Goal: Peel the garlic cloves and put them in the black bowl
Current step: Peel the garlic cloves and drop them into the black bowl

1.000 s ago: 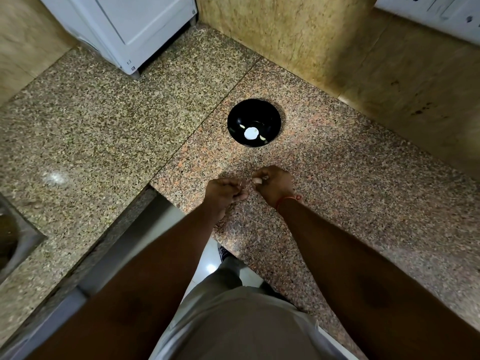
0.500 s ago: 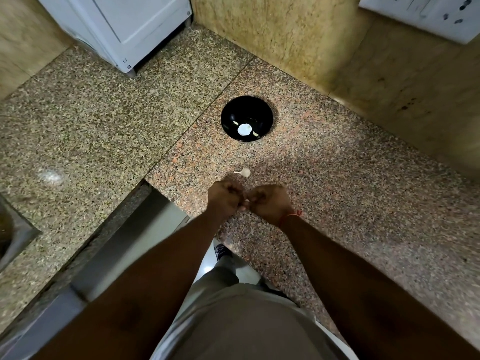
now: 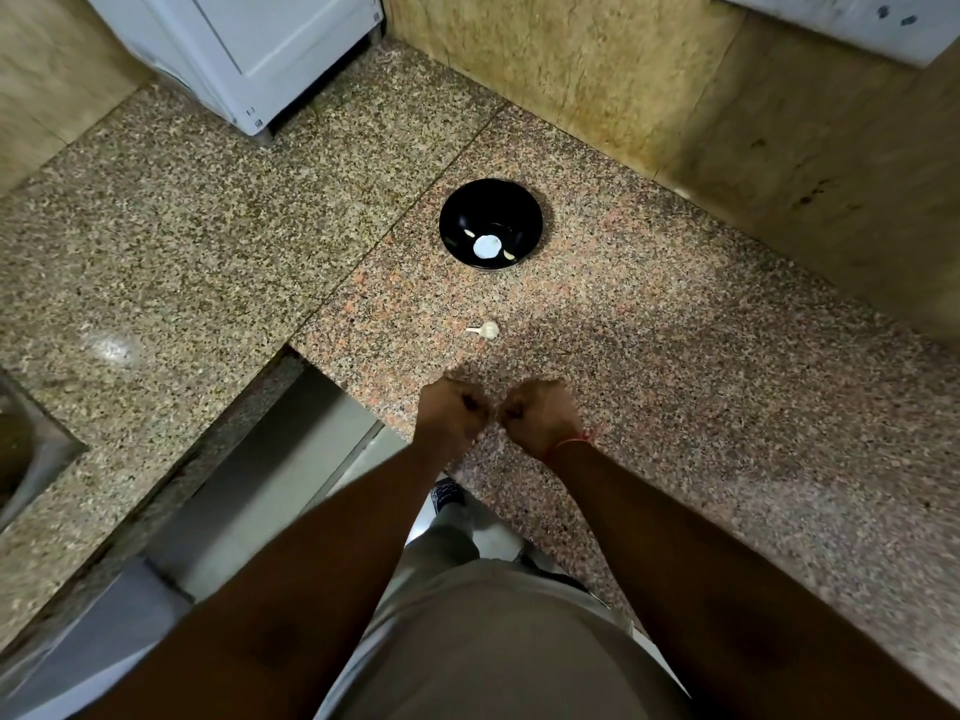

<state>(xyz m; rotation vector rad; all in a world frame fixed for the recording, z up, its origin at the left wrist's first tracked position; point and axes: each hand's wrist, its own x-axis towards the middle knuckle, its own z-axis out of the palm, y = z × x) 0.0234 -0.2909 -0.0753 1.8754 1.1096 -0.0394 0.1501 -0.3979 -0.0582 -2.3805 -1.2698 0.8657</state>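
Both hands, left hand (image 3: 453, 412) and right hand (image 3: 540, 412), curled knuckle-to-knuckle, contents hidden. Beyond them: garlic bulb (image 3: 487, 330) unpeeled, then black bowl (image 3: 490, 224) holding maybe two cloves.

No text, label, brand or number can be read anywhere in view; the white appliance (image 3: 249, 49) at eleven o'clock carries a small sticker (image 3: 377, 16) on its edge, but its print is too small to make out.
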